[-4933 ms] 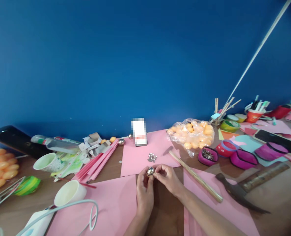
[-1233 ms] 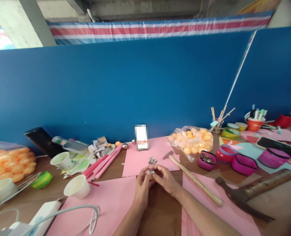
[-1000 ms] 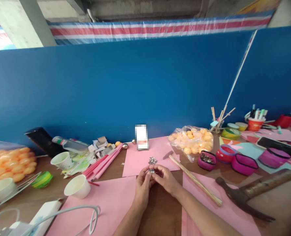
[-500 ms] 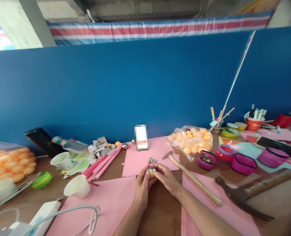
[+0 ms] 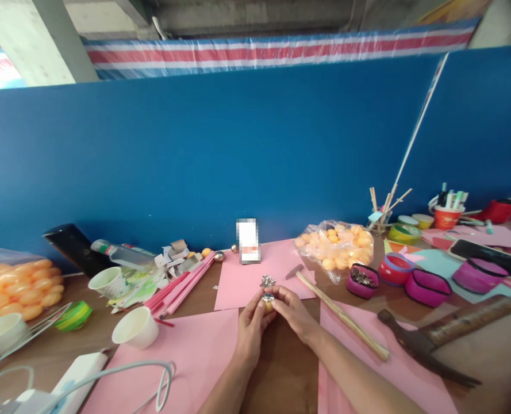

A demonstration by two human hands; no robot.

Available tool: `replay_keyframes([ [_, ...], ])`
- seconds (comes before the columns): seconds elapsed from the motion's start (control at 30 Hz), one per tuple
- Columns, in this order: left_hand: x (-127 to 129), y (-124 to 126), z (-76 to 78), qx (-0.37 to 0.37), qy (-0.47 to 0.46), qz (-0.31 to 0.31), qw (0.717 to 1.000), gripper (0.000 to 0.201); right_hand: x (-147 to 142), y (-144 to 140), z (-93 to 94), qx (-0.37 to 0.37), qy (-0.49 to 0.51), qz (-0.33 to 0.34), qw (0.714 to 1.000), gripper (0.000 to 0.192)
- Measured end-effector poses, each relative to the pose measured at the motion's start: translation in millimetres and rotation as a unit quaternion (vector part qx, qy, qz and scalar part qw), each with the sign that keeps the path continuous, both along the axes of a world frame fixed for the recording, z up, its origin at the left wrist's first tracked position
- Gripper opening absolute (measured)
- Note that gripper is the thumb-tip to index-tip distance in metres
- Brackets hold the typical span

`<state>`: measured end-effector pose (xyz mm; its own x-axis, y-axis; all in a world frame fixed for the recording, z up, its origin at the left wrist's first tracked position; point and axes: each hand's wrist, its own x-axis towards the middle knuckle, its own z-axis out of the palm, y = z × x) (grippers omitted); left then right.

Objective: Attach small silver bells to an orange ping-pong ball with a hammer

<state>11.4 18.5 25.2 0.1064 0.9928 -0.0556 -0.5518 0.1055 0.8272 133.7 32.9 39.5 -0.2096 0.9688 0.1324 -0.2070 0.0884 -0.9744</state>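
Between both hands, low in the middle of the head view, is a small orange ball (image 5: pixel 268 298) whose top is covered in shiny metal. My left hand (image 5: pixel 253 319) grips it from the left, thumb and fingers closed around its side. From the right, my right hand (image 5: pixel 292 310) pinches it with thumb and fingertips. Most of the ball's lower part is hidden by the fingers. Just beyond the fingertips, a small pile of shiny metal pieces (image 5: pixel 267 280), which look like tacks, lies on a pink paper sheet (image 5: pixel 231 287).
Right of my hands lie a small wooden-handled hammer (image 5: pixel 341 313) and a big claw hammer (image 5: pixel 431 339). Behind them are a bag of orange balls (image 5: pixel 339 244) and a magenta cup of metal bits (image 5: pixel 362 282). Leftward stand a white paper cup (image 5: pixel 135 328) and a cable (image 5: pixel 121 364).
The ball has turned slightly in my fingers, so its shiny top catches the light differently. Both hands stay almost in the same place.
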Motion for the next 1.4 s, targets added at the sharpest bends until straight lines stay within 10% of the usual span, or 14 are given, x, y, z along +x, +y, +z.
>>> replay_keyframes([
  [1.4, 1.5, -1.8, 6.8, -0.011, -0.020, 0.010, 1.000, 0.049, -2.9, -0.7, 0.3, 0.045, -0.068, -0.013, 0.997, 0.028],
])
